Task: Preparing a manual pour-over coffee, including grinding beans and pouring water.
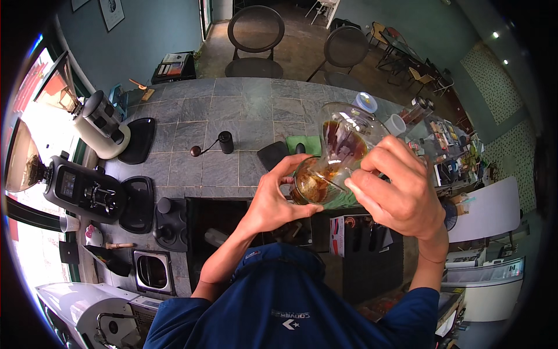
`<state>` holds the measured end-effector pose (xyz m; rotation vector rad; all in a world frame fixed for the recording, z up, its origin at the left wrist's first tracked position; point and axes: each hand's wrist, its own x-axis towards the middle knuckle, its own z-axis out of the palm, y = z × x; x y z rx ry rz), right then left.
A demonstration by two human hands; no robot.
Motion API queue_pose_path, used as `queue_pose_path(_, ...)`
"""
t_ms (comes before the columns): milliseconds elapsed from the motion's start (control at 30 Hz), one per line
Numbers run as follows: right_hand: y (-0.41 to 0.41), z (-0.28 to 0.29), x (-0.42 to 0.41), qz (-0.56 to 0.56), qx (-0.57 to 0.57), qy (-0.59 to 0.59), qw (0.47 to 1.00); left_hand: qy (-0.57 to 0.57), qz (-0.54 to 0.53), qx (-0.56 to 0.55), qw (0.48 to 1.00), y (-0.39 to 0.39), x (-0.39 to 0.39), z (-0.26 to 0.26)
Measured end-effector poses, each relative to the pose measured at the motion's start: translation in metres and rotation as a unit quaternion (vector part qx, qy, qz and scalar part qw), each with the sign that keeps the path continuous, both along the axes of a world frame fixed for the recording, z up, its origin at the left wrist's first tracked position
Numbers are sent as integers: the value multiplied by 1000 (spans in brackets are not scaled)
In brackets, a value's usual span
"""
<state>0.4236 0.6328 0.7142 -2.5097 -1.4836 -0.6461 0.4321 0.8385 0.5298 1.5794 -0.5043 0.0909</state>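
My left hand (271, 198) is wrapped around a clear drinking glass (312, 185). Brown liquid and what looks like ice are inside it. A glass carafe (346, 135) hangs tilted above the glass, its mouth end down at the rim, with dark brown coffee-like liquid in its bowl. The fingers of my right hand (399, 189) pinch the carafe near its handle, which they partly hide. Beneath and behind both vessels lies a green cloth (307, 143). A flat black item (271, 155) sits just left of the cloth.
On the tiled counter (253, 102) stands a black hand grinder (226, 142) with a crank. Two electric coffee grinders (101, 126) line the left side, near black trays (136, 140). A lidded plastic tub (365, 102) and a white cup (395, 124) stand beyond the carafe.
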Motion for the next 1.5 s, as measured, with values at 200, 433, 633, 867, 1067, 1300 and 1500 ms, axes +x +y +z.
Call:
queue_pose_path(200, 1, -2, -6, -3, -5, -30, 1000, 27, -30, -47, 998, 0, -1, 2)
queue_pose_path(433, -4, -5, -13, 26, -9, -56, 998, -4, -12, 1, 1000, -1, -5, 4)
queue_pose_path(633, -3, -9, -18, 34, -4, -89, 995, 40, -54, -56, 996, 0, -8, 9)
queue_pose_path(867, -7, -12, -22, 44, 6, -114, 993, 16, -30, -44, 998, 0, -7, 9)
queue_pose_path(1067, -9, -16, -25, 59, 2, -137, 989, 1, -34, -43, 998, 2, -9, 8)
queue_pose_path(1300, -16, -20, -31, 58, -19, -186, 981, 10, -32, -45, 998, 2, -7, 16)
queue_pose_path(1500, -21, -22, -37, 45, -16, -227, 973, -14, -27, -5, 1000, 2, -8, 19)
